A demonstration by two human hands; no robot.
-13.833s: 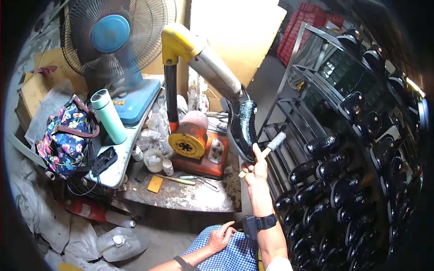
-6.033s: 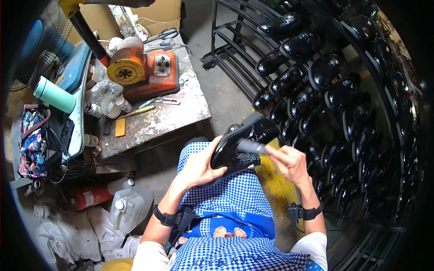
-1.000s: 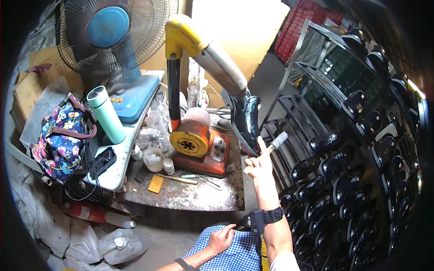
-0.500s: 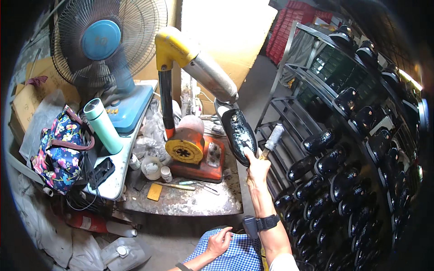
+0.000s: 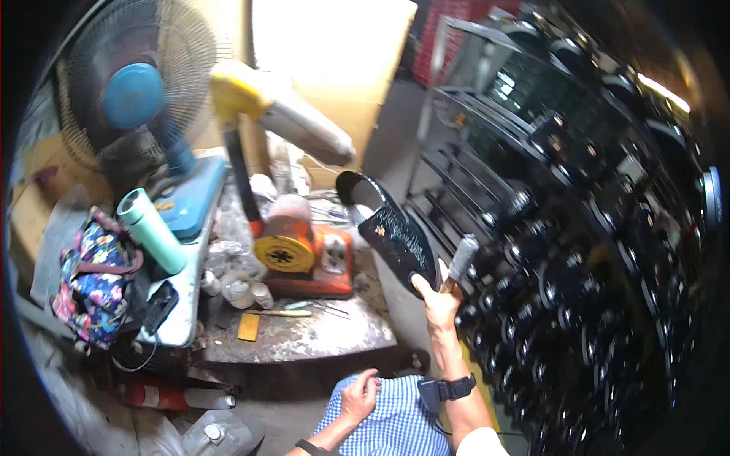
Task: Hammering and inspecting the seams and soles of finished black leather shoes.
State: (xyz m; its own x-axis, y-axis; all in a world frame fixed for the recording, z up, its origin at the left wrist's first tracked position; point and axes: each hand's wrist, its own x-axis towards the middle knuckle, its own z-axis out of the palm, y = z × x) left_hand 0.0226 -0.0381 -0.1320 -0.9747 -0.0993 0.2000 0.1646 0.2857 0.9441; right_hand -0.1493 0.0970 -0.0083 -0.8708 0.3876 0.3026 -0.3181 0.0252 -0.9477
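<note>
My right hand (image 5: 441, 304) is closed round the toe end of a black slip-on shoe (image 5: 403, 243), thumb on its upper. The shoe is tilted, toe toward me, its pale-lined opening facing the bench. A small gold ornament and a glossy patch show on its upper. In the same hand is a brush (image 5: 462, 258) with a whitish, fuzzy head pointing up; its handle is mostly hidden by my fingers. My left hand (image 5: 360, 397) holds nothing over a blue-and-white checked cloth (image 5: 391, 414) on my lap, index finger apart from the loosely bent others.
A stand with a yellow elbow (image 5: 239, 90) and grey cylinder rises from the orange base (image 5: 312, 281) on the worn bench (image 5: 304, 346). Pots and a yellow pad (image 5: 248, 327) lie nearby. Left are a blue fan (image 5: 133, 95) and mint flask (image 5: 152, 228); right, a rack (image 5: 441, 95) of black shoes.
The view has shifted. The shoe has turned, showing more of its opening, and now has a gap from the cylinder's end. My left hand stays over the checked cloth.
</note>
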